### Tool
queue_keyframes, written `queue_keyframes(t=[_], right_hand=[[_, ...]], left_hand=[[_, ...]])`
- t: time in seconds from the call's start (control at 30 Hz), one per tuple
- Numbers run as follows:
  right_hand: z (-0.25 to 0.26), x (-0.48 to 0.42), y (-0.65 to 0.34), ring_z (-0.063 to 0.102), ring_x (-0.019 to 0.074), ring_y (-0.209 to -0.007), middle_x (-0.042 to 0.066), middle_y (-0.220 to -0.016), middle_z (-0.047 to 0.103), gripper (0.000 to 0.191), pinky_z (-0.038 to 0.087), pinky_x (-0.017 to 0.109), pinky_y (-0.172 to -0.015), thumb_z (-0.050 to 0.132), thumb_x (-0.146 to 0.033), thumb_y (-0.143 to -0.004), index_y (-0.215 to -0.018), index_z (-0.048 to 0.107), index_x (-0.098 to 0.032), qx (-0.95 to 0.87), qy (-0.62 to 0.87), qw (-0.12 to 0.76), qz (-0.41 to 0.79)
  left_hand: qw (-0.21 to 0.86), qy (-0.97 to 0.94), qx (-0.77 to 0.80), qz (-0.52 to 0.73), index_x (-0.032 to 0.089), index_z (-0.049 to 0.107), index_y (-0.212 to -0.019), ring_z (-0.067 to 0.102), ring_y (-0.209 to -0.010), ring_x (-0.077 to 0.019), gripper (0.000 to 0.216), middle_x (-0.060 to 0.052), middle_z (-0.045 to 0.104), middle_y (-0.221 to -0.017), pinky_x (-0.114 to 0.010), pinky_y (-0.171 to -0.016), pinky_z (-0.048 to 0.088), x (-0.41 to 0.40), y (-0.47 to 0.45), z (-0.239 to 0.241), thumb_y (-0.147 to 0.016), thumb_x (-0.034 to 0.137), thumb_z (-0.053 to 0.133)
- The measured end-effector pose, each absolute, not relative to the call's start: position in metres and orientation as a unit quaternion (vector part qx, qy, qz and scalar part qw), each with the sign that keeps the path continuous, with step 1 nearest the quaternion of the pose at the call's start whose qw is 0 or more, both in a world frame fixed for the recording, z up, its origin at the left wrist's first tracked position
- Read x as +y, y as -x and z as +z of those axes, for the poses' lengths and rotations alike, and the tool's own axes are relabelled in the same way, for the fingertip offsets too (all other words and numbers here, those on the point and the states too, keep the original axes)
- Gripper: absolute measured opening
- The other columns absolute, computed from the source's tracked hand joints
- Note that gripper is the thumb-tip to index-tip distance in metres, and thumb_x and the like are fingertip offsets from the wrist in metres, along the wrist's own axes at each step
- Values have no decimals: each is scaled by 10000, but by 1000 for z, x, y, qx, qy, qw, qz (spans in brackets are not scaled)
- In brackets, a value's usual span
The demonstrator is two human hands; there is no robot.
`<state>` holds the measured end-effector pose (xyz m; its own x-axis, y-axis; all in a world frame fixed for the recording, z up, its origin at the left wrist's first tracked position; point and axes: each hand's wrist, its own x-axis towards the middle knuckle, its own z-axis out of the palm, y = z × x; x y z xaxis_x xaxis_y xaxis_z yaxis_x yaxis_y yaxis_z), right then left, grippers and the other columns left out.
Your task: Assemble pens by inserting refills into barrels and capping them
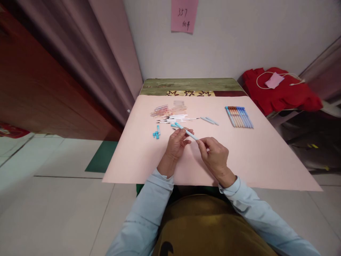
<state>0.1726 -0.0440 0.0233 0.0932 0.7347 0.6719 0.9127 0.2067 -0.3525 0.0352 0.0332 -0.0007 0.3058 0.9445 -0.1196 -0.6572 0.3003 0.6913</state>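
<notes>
Brown garment [202,224] nearest, flanked by light-blue sleeves [145,208]; both forearms are brought in over the near edge of a pink sheet [128,156]. Light-blue pen [191,135] is held aslant above the sheet, between the hands. By the left hand [176,144] it is pinched, thumb against fingers, near the turquoise end; by the right hand [215,155] the lower end is gripped in closed fingertips, presumably so that the barrel is steadied from both sides. Another turquoise-ended piece is also held at the left fingers; what it is cannot be told.

Loose parts are sorted by kind, probably for easy picking: turquoise pieces [156,135] left, white refills [177,119] and clear pieces [161,111] beyond, pale barrels [209,121] near the refills. Pen row [239,118] is laid well apart at right, apparently to prevent mixing.
</notes>
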Motion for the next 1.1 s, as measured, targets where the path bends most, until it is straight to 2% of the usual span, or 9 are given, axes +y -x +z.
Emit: queue_keyframes(t=[0.23, 0.33, 0.4, 0.47, 0.6, 0.8, 0.87, 1.0, 1.1], right_hand=[[21, -41, -174, 605, 142, -568, 32, -640, 693, 477, 315, 261, -540, 434, -454, -1019, -712, 695, -200, -639, 670, 378, -6], [26, -43, -172, 620, 151, -576, 9, -681, 696, 332, 382, 257, -569, 522, -485, -965, -968, 705, -207, -624, 662, 406, 86], [29, -42, -172, 626, 154, -593, -9, -720, 692, 367, 437, 261, -598, 644, -484, -877, -1114, 641, -204, -605, 648, 441, 142], [31, -40, -173, 611, 147, -586, -17, -717, 676, 354, 460, 261, -600, 706, -467, -816, -1042, 632, -205, -587, 635, 465, 187], [31, -34, -179, 574, 138, -550, -4, -664, 660, 287, 440, 255, -561, 675, -488, -839, -830, 643, -203, -545, 638, 486, 243], [24, -32, -188, 596, 153, -499, 18, -540, 634, 550, 467, 275, -585, 446, -616, -955, -650, 646, -204, -528, 635, 453, 334], [21, -32, -188, 595, 152, -505, 17, -557, 639, 545, 469, 274, -582, 454, -635, -944, -697, 673, -201, -524, 630, 453, 353], [17, -33, -187, 577, 141, -571, -5, -690, 667, 403, 457, 261, -577, 720, -560, -784, -964, 680, -201, -525, 624, 481, 322], [16, -36, -185, 560, 136, -572, 9, -709, 672, 353, 443, 261, -557, 750, -517, -759, -876, 672, -193, -506, 623, 495, 333]], left_hand=[[761, -288, 250, 524, 136, 682, -905, 713, -832, -156, 298, -63, 719, -871, -208, -668, 556, 33, -36, 1, -764, 362, 814], [745, -279, 269, 543, 131, 677, -896, 711, -813, -149, 306, -48, 706, -826, -201, -673, 545, 35, -38, -1, -743, 349, 827], [734, -266, 280, 558, 131, 677, -891, 709, -805, -143, 312, -41, 705, -818, -198, -675, 543, 36, -38, -2, -725, 342, 838], [728, -259, 284, 568, 131, 678, -882, 707, -799, -137, 319, -35, 705, -815, -199, -677, 545, 37, -38, -3, -711, 341, 847], [723, -277, 286, 564, 122, 687, -877, 699, -775, -136, 334, -47, 719, -826, -217, -679, 560, 35, -40, -1, -698, 351, 853], [717, -319, 299, 542, 117, 695, -881, 705, -810, -163, 345, -79, 735, -870, -235, -669, 570, 33, -43, 1, -706, 376, 842], [707, -321, 311, 548, 112, 698, -853, 693, -765, -145, 329, -69, 726, -837, -228, -650, 562, 34, -44, 0, -708, 372, 840], [693, -323, 332, 553, 110, 701, -819, 665, -683, -116, 302, -60, 720, -816, -219, -617, 541, 35, -44, -2, -701, 348, 843], [694, -339, 334, 541, 110, 709, -829, 667, -684, -122, 299, -68, 724, -834, -231, -628, 541, 34, -44, -1, -706, 352, 836]])
